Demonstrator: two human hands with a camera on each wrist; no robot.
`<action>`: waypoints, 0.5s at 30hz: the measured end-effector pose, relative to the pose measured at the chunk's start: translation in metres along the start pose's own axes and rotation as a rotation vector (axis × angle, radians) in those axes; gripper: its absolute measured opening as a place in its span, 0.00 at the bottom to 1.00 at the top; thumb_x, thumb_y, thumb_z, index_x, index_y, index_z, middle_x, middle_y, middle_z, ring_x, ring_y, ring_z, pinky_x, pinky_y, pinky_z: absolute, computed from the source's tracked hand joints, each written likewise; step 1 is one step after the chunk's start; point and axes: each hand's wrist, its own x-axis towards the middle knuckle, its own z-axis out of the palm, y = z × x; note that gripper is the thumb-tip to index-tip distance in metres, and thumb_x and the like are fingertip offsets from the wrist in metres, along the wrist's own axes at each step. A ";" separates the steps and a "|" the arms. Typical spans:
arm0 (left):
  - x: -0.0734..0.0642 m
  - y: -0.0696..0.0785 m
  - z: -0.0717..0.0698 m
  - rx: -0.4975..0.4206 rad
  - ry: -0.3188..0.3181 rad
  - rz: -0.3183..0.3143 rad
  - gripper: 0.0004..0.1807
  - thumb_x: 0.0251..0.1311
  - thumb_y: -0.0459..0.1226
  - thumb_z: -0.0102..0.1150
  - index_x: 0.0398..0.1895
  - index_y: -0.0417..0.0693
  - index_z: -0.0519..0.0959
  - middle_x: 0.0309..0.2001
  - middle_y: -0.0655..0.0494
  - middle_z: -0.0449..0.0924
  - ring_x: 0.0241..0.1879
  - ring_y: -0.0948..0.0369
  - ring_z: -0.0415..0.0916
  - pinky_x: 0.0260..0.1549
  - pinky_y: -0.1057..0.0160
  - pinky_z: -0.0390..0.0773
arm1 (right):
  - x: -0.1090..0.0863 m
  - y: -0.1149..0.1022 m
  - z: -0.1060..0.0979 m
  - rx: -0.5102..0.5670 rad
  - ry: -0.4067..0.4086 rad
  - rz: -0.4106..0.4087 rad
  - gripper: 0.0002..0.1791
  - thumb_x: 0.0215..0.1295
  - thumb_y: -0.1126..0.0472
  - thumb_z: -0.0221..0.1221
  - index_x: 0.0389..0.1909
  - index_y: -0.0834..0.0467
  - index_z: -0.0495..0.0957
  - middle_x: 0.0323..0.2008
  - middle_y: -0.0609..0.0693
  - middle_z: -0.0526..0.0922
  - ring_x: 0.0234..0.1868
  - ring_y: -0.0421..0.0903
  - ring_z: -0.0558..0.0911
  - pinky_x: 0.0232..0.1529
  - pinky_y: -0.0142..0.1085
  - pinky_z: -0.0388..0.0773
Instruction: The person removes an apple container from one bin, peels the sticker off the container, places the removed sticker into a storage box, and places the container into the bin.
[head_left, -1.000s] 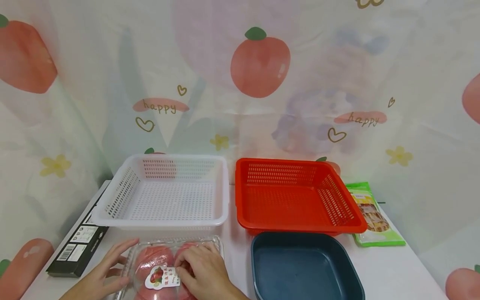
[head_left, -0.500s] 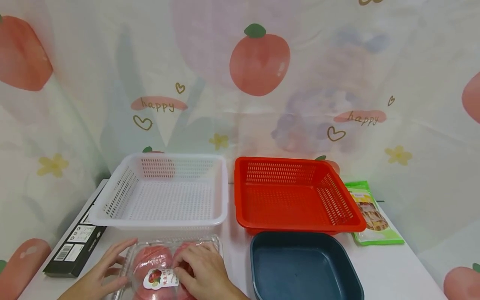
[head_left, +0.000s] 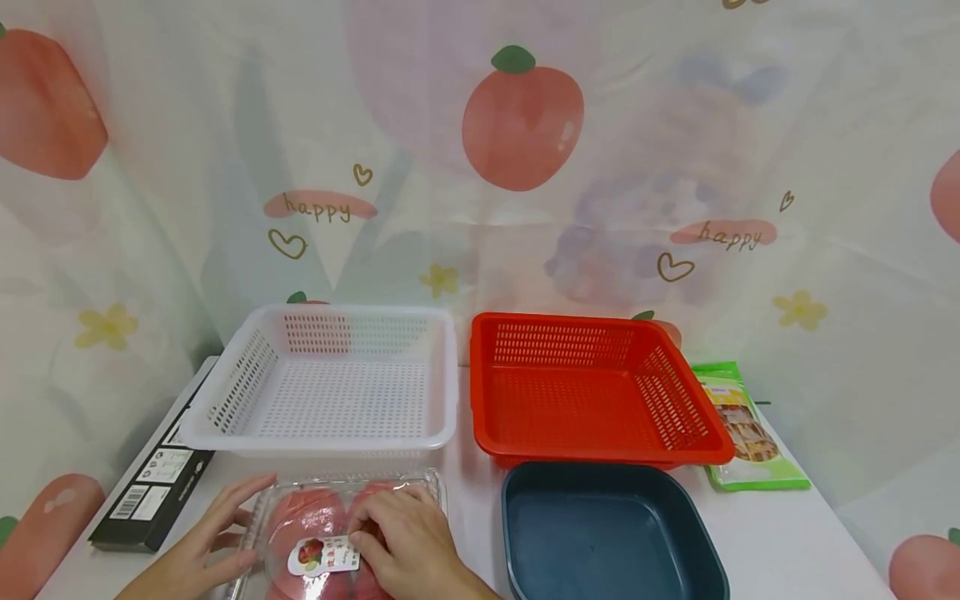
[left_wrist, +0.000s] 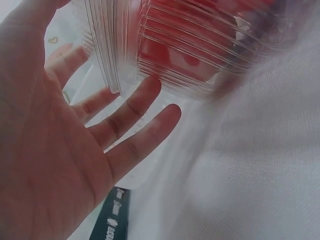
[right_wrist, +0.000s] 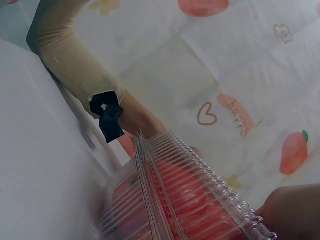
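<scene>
A clear plastic clamshell box [head_left: 322, 481] of red round fruits [head_left: 306, 510] lies at the front of the table in the head view. Across its lid runs a white sticker label [head_left: 322, 556] with a fruit picture. My left hand [head_left: 206, 542] is at the box's left side, fingers spread and fairly straight. In the left wrist view those fingers [left_wrist: 140, 142] lie beside the ribbed wall. Over the lid, my right hand [head_left: 412, 542] has curled fingers, and its thumb and forefinger pinch the label's right end. The right wrist view shows only part of that hand [right_wrist: 295, 212].
Behind the box stands a white slotted basket [head_left: 442, 433], with a red basket [head_left: 487, 437] to its right. A dark blue tub [head_left: 592, 550] is right of my right hand. A black box [head_left: 153, 500] lies far left, a green food packet [head_left: 750, 433] far right.
</scene>
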 end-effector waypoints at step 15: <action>0.000 -0.001 0.001 -0.003 0.002 0.000 0.39 0.67 0.42 0.51 0.77 0.58 0.45 0.65 0.65 0.47 0.50 0.73 0.65 0.45 0.67 0.77 | 0.000 0.000 -0.001 0.042 -0.069 0.049 0.02 0.66 0.55 0.58 0.35 0.43 0.74 0.34 0.34 0.81 0.39 0.29 0.77 0.51 0.29 0.68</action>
